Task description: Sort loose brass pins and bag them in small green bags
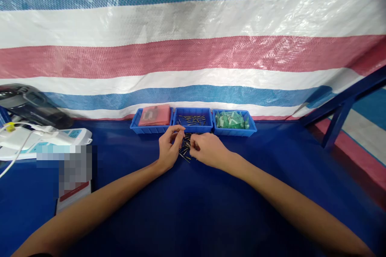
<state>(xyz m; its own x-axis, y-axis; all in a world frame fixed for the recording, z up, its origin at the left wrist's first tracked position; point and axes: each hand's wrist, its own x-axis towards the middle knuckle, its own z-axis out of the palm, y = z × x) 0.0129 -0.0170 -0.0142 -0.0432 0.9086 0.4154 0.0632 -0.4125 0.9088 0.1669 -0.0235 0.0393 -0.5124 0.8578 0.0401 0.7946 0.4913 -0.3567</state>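
Observation:
Both my hands rest on a dark blue tabletop (193, 209) just in front of three small blue bins. My left hand (169, 148) has its fingers curled and pinched together over a loose pile of small metal pins (186, 149). My right hand (208, 149) is also curled, fingertips closed at the same pile. What each pinch holds is too small to make out. The middle bin (193, 120) holds more of the metal pins. The left bin (152, 117) holds pink packets, the right bin (233, 120) green ones.
A striped red, white and blue tarp (193, 60) hangs behind the bins. At the left stand a dark machine (30, 104), a white device with cables (42, 138) and a blurred-out patch. A blue metal frame (343, 108) slants at the right.

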